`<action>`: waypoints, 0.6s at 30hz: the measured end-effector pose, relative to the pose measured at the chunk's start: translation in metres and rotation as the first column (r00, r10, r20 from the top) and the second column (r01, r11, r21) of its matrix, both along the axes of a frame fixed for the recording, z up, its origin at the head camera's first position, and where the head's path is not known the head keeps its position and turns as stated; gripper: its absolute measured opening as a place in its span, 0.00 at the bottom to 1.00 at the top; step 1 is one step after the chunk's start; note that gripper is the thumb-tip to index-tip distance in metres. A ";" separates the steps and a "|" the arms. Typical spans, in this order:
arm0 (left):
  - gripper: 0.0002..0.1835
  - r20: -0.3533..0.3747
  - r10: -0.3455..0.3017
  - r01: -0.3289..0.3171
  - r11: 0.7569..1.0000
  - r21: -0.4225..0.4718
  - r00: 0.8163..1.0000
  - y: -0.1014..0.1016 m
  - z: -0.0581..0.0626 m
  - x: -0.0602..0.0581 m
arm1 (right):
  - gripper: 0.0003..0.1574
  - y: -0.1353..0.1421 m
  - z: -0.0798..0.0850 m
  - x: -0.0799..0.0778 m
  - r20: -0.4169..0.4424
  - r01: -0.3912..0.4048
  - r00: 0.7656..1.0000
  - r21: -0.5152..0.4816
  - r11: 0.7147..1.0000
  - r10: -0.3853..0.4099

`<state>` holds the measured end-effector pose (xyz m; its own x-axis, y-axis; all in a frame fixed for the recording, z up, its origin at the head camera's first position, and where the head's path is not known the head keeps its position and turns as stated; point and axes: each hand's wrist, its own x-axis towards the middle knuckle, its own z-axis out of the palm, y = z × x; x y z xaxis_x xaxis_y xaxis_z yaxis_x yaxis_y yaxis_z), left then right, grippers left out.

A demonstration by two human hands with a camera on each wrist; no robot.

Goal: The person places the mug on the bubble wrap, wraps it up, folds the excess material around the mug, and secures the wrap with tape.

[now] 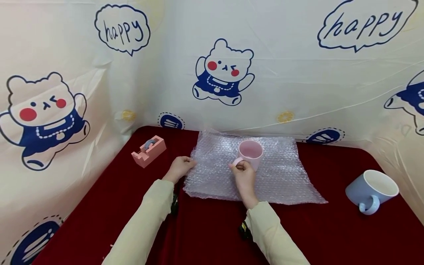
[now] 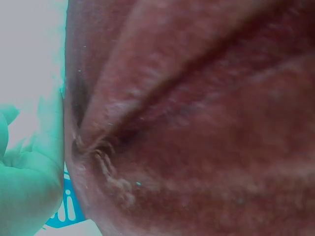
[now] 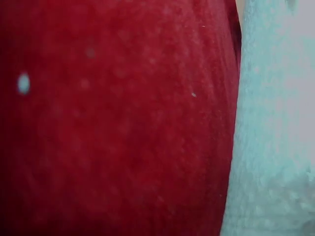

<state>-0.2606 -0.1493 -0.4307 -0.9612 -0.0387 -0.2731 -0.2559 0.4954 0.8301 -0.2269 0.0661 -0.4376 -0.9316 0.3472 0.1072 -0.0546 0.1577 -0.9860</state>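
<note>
A sheet of clear bubble wrap (image 1: pixel 212 176) lies spread on the red cloth in the head view. On its middle part sits a pink mug (image 1: pixel 255 158), its opening facing up and its handle toward the left. My right hand (image 1: pixel 246 180) holds the mug by that handle, fingers curled at it. At the left edge of the bubble wrap, my left hand (image 1: pixel 180 168) pinches the sheet with its fingertips. The left wrist view catches part of the left hand (image 2: pixel 34 162) at its left side, fingertips out of sight. Only a pale sleeve (image 3: pixel 275 137) and cloth fill the right wrist view.
A pink tape dispenser (image 1: pixel 150 151) with a grey-blue roll stands left of the bubble wrap. Over on the right is a light blue mug (image 1: pixel 367 191), leaning, handle toward me. Behind the red tablecloth (image 1: pixel 205 232) rises a white printed curtain (image 1: pixel 281 81).
</note>
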 end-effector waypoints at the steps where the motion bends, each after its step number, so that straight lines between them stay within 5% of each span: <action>1: 0.20 0.001 -0.003 0.003 1.000 0.004 1.000 0.001 0.001 -0.001 | 0.12 0.002 0.001 0.000 0.001 -0.012 1.000 0.003 1.000 0.012; 9: 0.22 -0.008 0.026 -0.026 0.998 0.055 1.000 0.006 0.003 -0.003 | 0.14 0.027 0.012 0.009 0.102 -0.177 0.981 0.143 0.974 0.164; 14: 0.23 -0.006 0.030 -0.030 0.997 0.074 1.000 0.008 0.003 -0.006 | 0.15 0.067 0.029 0.025 0.164 -0.254 0.964 0.327 0.910 0.210; 18: 0.23 -0.005 0.031 -0.031 0.997 0.074 1.000 0.008 0.006 -0.006 | 0.17 0.111 0.044 0.037 0.205 -0.243 0.965 0.476 0.845 0.162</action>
